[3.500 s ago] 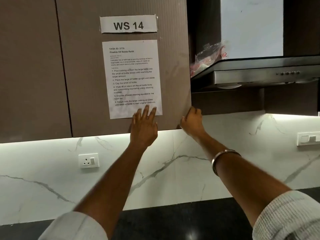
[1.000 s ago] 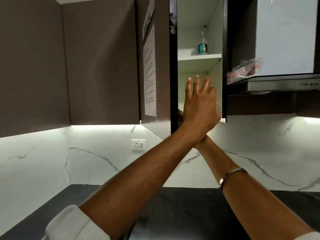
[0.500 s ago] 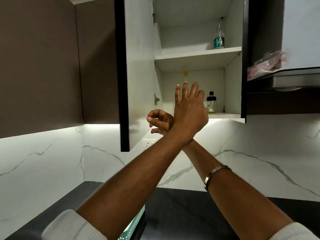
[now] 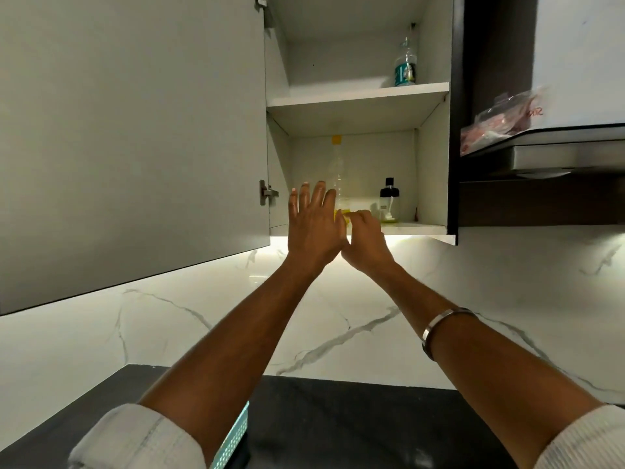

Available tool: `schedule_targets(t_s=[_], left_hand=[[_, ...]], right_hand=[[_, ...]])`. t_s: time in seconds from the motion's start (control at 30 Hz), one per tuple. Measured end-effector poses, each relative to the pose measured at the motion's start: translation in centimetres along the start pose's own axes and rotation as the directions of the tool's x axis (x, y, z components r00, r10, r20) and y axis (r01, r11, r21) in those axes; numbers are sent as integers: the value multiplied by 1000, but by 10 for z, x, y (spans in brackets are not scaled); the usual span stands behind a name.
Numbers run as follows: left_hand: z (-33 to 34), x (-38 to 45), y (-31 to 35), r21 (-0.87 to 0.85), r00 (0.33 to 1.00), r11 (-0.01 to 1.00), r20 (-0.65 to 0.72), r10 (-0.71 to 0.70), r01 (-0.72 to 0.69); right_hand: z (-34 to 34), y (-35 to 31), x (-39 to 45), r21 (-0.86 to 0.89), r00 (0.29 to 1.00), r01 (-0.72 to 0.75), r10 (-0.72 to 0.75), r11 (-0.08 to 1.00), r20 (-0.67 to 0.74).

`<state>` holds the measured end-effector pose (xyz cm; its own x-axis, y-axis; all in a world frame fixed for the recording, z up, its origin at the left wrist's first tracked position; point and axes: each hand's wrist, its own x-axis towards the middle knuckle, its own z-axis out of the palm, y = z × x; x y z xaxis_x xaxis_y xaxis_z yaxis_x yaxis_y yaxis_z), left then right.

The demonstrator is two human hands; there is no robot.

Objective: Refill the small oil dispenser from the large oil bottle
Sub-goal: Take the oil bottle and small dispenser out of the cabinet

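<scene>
The wall cabinet stands open. On its lower shelf [image 4: 426, 228] a tall clear large oil bottle [image 4: 338, 170] with a yellow cap stands left of the small oil dispenser [image 4: 389, 202], which has a black top and a little yellow oil at the bottom. My left hand [image 4: 313, 231] is raised in front of the shelf, fingers straight and spread, holding nothing. My right hand [image 4: 365, 242] is beside it with curled fingers, in front of the large bottle's base. Both hands hide the bottle's lower part. I cannot tell whether the right fingers touch it.
The swung-open cabinet door [image 4: 135, 130] fills the left. A clear water bottle [image 4: 405, 66] stands on the upper shelf. A range hood [image 4: 558, 160] with a plastic bag [image 4: 500, 120] on top is at right. Below lie the dark countertop [image 4: 338, 418] and a teal perforated basket [image 4: 233, 438].
The cabinet door has swung fully open to the left. My right hand has left the door and risen beside my left hand, up to the lower shelf by the large bottle.
</scene>
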<state>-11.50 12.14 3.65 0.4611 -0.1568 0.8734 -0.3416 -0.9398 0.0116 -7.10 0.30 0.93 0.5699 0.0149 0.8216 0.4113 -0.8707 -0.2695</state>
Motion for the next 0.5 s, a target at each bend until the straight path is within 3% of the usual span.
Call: schedule_targets(t_s=[0.13,0.3,0.5], left_hand=[[33,13,11,-39,999,999,26,-29,30],[73,31,28,-142,998,989,49,-43,49],[124,65,45,-442,977,874,152,-150,203]], right_hand=[[-21,29,6,-167,1000,-4,6,986,11],[-26,70,28,-232,999,-1,12,973,45],[-16,106,62,-290,999,-15,29,957,42]])
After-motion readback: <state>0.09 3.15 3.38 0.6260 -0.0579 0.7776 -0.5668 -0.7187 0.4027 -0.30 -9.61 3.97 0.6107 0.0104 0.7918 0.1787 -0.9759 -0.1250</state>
